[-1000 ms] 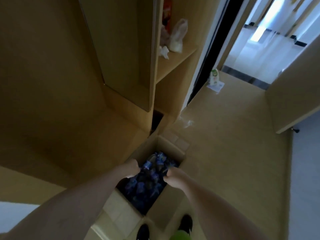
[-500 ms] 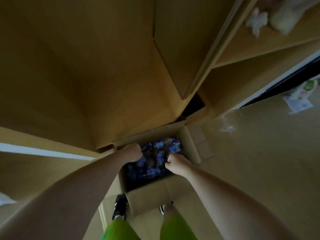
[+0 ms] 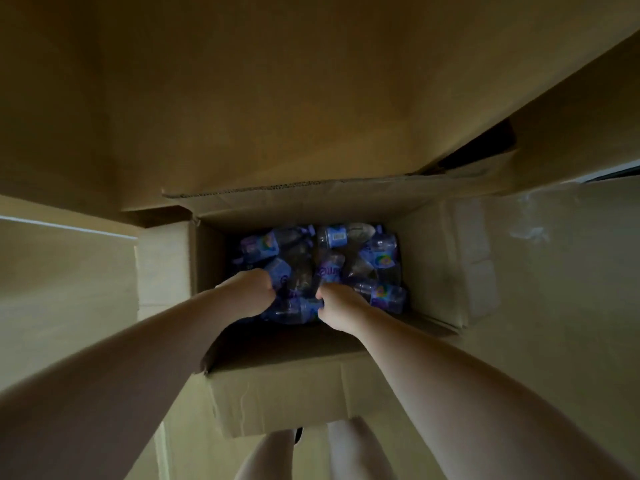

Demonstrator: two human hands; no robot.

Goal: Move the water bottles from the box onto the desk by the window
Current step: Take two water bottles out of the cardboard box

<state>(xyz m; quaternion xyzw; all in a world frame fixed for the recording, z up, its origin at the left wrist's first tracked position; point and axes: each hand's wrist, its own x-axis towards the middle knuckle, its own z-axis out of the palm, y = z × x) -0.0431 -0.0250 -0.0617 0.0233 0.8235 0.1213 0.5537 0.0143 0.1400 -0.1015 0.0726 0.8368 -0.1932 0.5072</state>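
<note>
Deep in the open cardboard box (image 3: 277, 393) on the floor: a pile of water bottles (image 3: 332, 265) with blue and purple labels, all lying down, none standing up. Heaped mostly toward the far wall and the right wall of the box, pointing many ways. A dark bare patch of box bottom near the front wall.

Both arms down inside. Left hand (image 3: 247, 289) curled round a bottle (image 3: 281, 271) at its fingertips, near the left wall. Right hand (image 3: 341, 306) curled too, gripping something in the pile, just beside the left hand, close to the middle of the box. Fingers of both hands bent under and mostly hidden, so hard to tell how much of each bottle sits in the grip, or which bottle the right one has.

One bottle (image 3: 292, 311) lying low between the two hands, long side running left to right, just nearer than the knuckles. Looks equally close to both hands.

Probably the start of the job: box quite full, no desk or window in sight. Next move likely a straight lift up, past the box walls. Flaps standing open on the far side and the right side, so best to come up through the middle. Loose bottles resting against each other, so others may roll or slide when these come out. Dim light, labels blurry.
</note>
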